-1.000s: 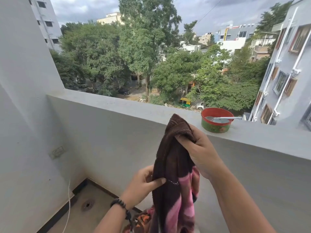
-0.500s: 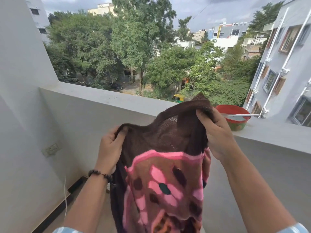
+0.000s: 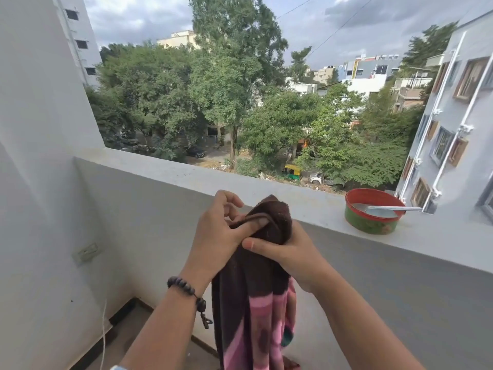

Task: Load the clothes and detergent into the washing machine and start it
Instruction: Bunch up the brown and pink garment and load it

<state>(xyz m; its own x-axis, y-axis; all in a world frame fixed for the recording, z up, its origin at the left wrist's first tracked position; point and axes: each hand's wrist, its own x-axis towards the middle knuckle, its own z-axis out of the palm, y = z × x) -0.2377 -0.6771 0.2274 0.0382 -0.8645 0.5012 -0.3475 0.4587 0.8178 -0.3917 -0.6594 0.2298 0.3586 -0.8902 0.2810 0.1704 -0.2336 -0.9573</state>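
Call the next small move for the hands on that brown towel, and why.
Probably turn away from the parapet and carry the towel toward the washer, which isn't in view. Left hand and right hand both grip its gathered top edge, the rest hanging free, so it looks bunched and ready to load.

Both hands pinch the top of a brown and pink towel (image 3: 253, 289) before a balcony wall: left hand (image 3: 216, 236) beside right hand (image 3: 288, 252). A red bowl (image 3: 370, 213) holding a spoon (image 3: 392, 208) sits on the ledge (image 3: 186, 174).
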